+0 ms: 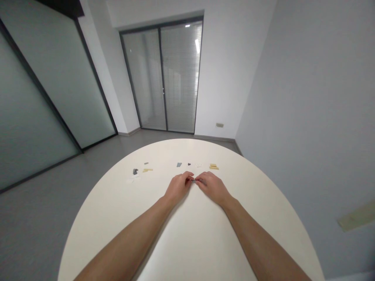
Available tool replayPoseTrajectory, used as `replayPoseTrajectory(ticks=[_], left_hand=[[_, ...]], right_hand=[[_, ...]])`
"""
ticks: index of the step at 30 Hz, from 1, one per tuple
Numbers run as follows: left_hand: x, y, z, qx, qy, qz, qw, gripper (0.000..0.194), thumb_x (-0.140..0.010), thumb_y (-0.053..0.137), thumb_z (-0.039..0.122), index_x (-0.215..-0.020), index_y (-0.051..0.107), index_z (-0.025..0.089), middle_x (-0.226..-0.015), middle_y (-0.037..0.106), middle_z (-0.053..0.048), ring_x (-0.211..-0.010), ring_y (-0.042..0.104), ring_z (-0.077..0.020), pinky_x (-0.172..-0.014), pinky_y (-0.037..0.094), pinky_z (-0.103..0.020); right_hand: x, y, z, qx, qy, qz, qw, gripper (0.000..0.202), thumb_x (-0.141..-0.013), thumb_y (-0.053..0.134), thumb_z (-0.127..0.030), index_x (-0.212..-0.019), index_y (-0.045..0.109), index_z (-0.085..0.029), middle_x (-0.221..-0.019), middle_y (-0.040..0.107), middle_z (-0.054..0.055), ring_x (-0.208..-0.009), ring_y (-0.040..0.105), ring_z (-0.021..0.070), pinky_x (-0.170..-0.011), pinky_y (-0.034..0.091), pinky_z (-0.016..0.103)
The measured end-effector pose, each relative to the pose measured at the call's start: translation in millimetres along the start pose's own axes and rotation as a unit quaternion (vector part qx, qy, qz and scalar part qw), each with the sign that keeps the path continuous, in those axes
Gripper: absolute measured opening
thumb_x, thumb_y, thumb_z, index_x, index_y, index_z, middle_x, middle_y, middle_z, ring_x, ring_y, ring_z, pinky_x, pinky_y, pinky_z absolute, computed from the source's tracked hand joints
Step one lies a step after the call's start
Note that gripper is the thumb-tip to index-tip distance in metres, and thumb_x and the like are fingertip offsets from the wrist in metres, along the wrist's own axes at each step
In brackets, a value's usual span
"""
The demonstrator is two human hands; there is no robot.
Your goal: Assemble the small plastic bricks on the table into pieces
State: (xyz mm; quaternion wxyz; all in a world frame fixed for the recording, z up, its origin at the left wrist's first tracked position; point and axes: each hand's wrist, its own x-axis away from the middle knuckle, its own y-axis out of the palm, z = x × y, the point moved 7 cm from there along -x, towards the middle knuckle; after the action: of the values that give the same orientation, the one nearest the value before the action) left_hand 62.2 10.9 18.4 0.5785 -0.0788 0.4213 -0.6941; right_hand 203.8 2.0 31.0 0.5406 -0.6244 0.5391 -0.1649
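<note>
Near the middle of the round white table (187, 242), my left hand (179, 185) and my right hand (212, 185) almost meet at the fingertips. Both hands pinch a small dark, thin piece (193, 180) between them; its shape is mostly hidden by the fingers. Just beyond the hands lie a grey-blue piece (179, 165), a tiny dark piece (189, 164), small white bits (199, 165) and a stack of yellow strips (213, 166).
Farther left on the table are dark pieces (135, 171), yellowish strips (147, 170), a small grey strip (146, 163) and whitish pieces (134, 177). The table's curved far edge faces a glass door (164, 78). A grey wall (316, 117) stands to the right.
</note>
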Motion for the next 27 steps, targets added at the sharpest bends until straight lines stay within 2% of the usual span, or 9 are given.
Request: replayPoseTrajectory(ticks=[9, 15, 19, 27], left_hand=[[2.1, -2.1, 1.9, 0.045, -0.012, 0.003, 0.999, 0.023, -0.089, 0.057, 0.015, -0.109, 0.066, 0.021, -0.103, 0.076, -0.003, -0.092, 0.07, -0.0165, -0.085, 0.054, -0.028], [1.9, -1.9, 3.3, 0.056, -0.013, -0.001, 0.998, 0.026, -0.085, 0.055, 0.011, -0.106, 0.068, 0.02, -0.103, 0.075, -0.004, -0.09, 0.069, -0.0158, -0.085, 0.054, -0.028], [2.6, -6.1, 1.4, 0.023, -0.036, 0.015, 0.999, 0.022, -0.086, 0.057, 0.015, -0.104, 0.068, 0.02, -0.096, 0.074, -0.003, -0.085, 0.067, -0.0161, -0.082, 0.053, -0.028], [4.8, -15.4, 4.1, -0.047, -0.043, 0.053, 0.997, 0.017, -0.091, 0.059, 0.024, -0.104, 0.07, 0.022, -0.103, 0.073, -0.003, -0.099, 0.064, -0.0187, -0.089, 0.049, -0.031]], right_hand=[[1.0, -2.2, -0.5, 0.004, -0.005, 0.012, 1.0, 0.018, -0.096, 0.055, -0.031, -0.097, 0.07, -0.022, -0.096, 0.072, 0.004, -0.094, 0.063, 0.0195, -0.082, 0.046, 0.032], [0.8, -3.0, -1.8, 0.009, -0.003, 0.014, 1.0, 0.019, -0.097, 0.052, -0.03, -0.099, 0.069, -0.022, -0.094, 0.071, 0.004, -0.091, 0.062, 0.0183, -0.081, 0.045, 0.031], [0.6, -5.9, -2.2, 0.007, 0.009, 0.02, 1.0, 0.017, -0.097, 0.051, -0.029, -0.098, 0.067, -0.022, -0.092, 0.07, 0.004, -0.087, 0.061, 0.0182, -0.077, 0.043, 0.03], [0.0, -7.8, 0.1, -0.029, 0.009, 0.043, 0.999, 0.018, -0.097, 0.051, -0.031, -0.1, 0.065, -0.022, -0.096, 0.071, 0.004, -0.09, 0.062, 0.019, -0.081, 0.044, 0.032]])
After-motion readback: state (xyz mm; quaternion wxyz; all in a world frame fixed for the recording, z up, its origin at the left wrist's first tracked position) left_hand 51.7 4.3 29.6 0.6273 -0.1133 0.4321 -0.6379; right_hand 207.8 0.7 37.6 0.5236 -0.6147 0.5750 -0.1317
